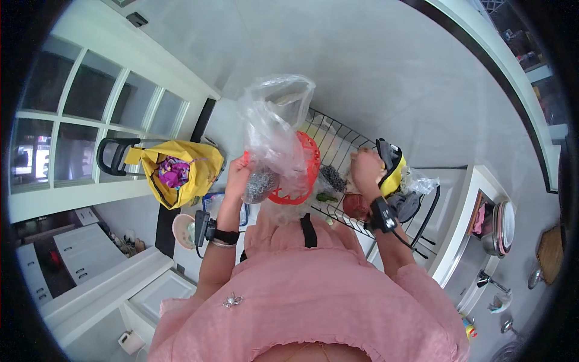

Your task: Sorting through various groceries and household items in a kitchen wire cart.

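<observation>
My left hand is closed at the edge of a clear plastic bag, and a small red piece shows at its fingertips. Close against that hand is a silvery steel-wool scrubber. The bag partly covers a red plastic basket, which is tilted. Over a black wire rack, my right hand is bent down with its fingers hidden, so its grip is unclear. Around it lie a dark mesh scrubber, a reddish round item and a yellow-and-black bag.
A yellow trolley bag holding purple cloth stands at left beside a paned door. Below it are a pink basin and a blue basket. At right, stacked metal basins sit by a white cabinet.
</observation>
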Demonstrator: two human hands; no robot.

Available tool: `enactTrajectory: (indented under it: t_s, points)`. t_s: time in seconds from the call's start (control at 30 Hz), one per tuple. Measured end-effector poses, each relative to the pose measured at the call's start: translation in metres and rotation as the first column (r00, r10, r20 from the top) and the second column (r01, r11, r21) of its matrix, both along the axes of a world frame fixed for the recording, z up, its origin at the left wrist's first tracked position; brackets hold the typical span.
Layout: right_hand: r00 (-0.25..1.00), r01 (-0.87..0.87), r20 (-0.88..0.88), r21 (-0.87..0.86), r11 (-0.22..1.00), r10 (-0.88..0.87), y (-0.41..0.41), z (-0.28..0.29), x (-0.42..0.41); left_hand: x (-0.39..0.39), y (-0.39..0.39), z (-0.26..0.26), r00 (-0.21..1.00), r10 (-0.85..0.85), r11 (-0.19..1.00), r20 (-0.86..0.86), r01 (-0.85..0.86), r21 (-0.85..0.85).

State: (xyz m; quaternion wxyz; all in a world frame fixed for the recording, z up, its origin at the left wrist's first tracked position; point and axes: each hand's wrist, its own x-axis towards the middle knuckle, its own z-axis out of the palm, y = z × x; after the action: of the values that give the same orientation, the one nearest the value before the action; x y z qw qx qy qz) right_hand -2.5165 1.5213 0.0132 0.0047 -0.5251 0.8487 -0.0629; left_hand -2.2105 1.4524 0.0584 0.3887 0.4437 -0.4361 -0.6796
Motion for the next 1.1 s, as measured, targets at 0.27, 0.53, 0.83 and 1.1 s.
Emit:
enactTrajectory:
  t_s: [0.27,0.53,0.83,1.1]
  points:
    - [0.599,-0.665,0.282,-0.347,0.662,0.749,-0.031,-0.026,0.023,0.000,0.000,0.003,0.999,0.031,0.996,-0.019,-0.030,0.087]
    - [0.928,-0.326,0.144,-0.131,0.936,0.343,-0.024,-0.024,0.038,-0.010,0.006,0.024,0.993,0.094,0.991,-0.071,-0.086,0.106]
    - [0.576,-0.787,0.353,-0.004,0.617,0.737,-0.068,0.015,0.057,-0.001,0.005,0.004,0.991,0.096,0.995,-0.091,-0.093,0.039]
    - [0.791,-0.579,0.111,-0.182,0.795,0.602,-0.066,0.007,0.079,-0.002,0.005,0.016,0.993,-0.025,0.999,0.116,0.030,-0.041]
